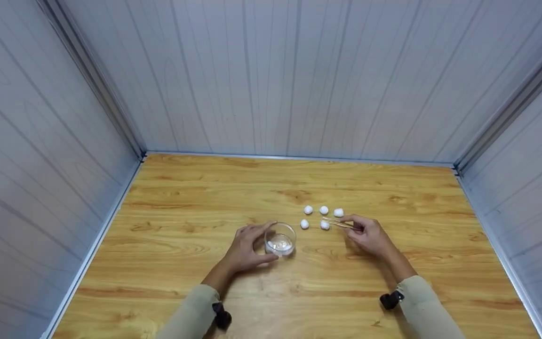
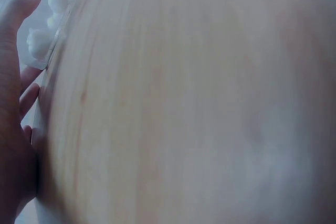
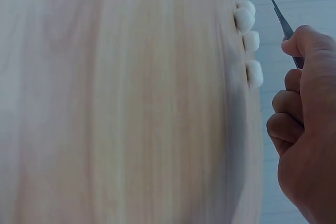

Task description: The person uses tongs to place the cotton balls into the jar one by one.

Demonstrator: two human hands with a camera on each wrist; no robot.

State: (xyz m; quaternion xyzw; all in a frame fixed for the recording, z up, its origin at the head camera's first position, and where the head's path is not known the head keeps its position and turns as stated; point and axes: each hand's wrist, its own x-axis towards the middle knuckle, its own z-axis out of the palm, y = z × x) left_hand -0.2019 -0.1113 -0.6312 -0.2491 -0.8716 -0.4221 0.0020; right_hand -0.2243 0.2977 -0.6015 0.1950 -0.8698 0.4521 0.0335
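Observation:
My left hand (image 1: 248,248) holds a clear glass bowl (image 1: 293,231) between thumb and forefinger, steadying it on the table. White cotton balls (image 2: 40,43) lie inside the bowl, seen through its wall in the left wrist view. To the right, my right hand (image 1: 368,235) pinches a pair of metal tweezers (image 1: 345,225), pointing left. Their tips overlap the nearest cotton ball (image 1: 325,226) in the head view, with nothing between them. In the right wrist view the tweezers (image 3: 285,25) rise above the row of cotton balls (image 3: 244,20), and the other fingers are curled in.
Several more cotton balls (image 1: 323,210) lie in two loose rows on the wood-grain table (image 1: 195,197), right of the bowl. Pale panel walls (image 1: 271,80) enclose the table at the back and both sides. Each sleeve carries a small black wrist camera (image 1: 222,316).

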